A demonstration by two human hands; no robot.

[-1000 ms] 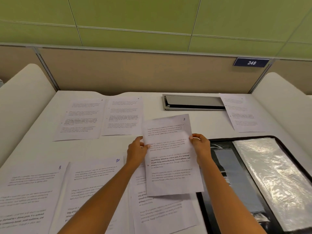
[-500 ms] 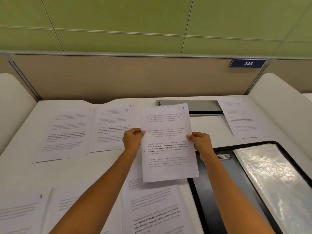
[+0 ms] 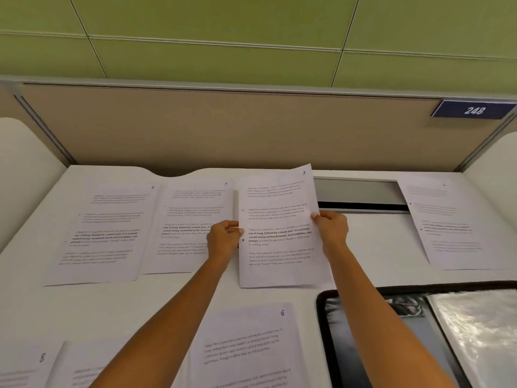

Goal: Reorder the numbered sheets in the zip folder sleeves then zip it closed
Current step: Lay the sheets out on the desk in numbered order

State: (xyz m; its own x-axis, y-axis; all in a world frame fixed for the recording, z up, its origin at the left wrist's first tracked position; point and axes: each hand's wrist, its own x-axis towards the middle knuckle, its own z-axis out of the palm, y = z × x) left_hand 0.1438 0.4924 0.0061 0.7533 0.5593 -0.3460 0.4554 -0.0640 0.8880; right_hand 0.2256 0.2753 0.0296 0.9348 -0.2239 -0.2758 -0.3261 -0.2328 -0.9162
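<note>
- Nearest the viewer, at the bottom left, a printed sheet marked 8 point(image 3: 19, 371) lies flat on the white desk point(image 3: 173, 292), cut off by the frame edge.
- Just right of it lies another printed sheet point(image 3: 81, 365), its number hidden by the left forearm.
- At bottom centre, between the two forearms, lies the sheet marked 6 point(image 3: 246, 348).
- At bottom right, the black zip folder point(image 3: 347, 340) lies open on the desk, its shiny clear plastic sleeves point(image 3: 475, 331) facing up.
- Further out, both hands hold the sheet marked 3 point(image 3: 279, 228) by its side edges, just above the desk at centre.
- The left hand point(image 3: 223, 239) pinches the sheet's left edge between thumb and fingers.
- The right hand point(image 3: 331, 228) pinches the right edge the same way.
- Just left of the held sheet, the sheet marked 4 point(image 3: 193, 225) lies flat, with one more sheet point(image 3: 106, 233) beside it whose number is too blurred to read with certainty.
- Far right lies a sheet with a faint number point(image 3: 450, 222).
- Behind the held sheet, a grey cable tray point(image 3: 361, 194) is set into the desk.
- A beige partition point(image 3: 223, 127) stands at the back, bearing a blue plate reading 248 point(image 3: 474, 110).
</note>
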